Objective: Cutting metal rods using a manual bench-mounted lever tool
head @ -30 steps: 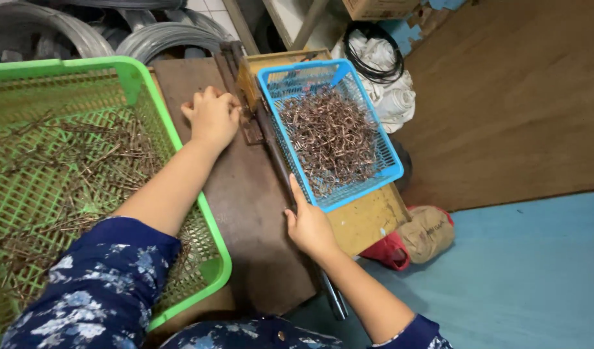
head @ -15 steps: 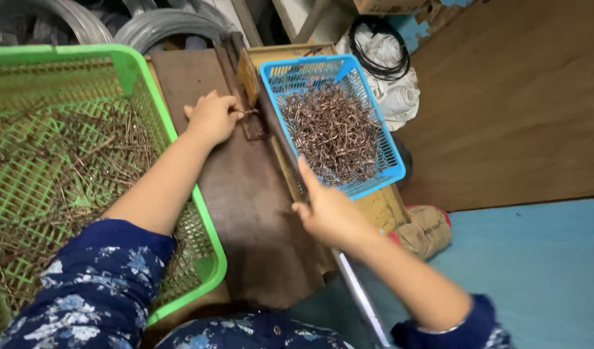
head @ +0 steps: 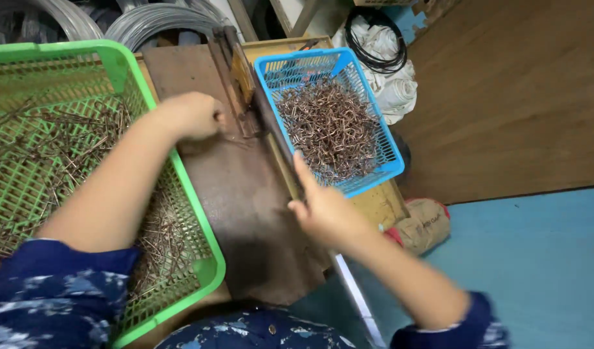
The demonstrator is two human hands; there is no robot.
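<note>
Left hand (head: 192,115) curled shut against metal lever (head: 235,84), just beside green basket (head: 180,187). Right hand (head: 326,210) gripping lever's long handle (head: 277,145), fingers (head: 303,169) touching blue basket (head: 374,171) of bent wire pieces (head: 329,126).

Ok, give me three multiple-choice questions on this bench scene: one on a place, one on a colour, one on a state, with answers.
1. Where is the left hand?
A. on the brown plate by the metal lever
B. inside the blue basket
C. on the floor

2. What colour is the basket with straight wire pieces?
A. red
B. green
C. white

3. What does the blue basket hold?
A. nothing
B. a pile of bent wire pieces
C. water

A: fist beside lever. B: green basket at left. B: heap fills it.
</note>
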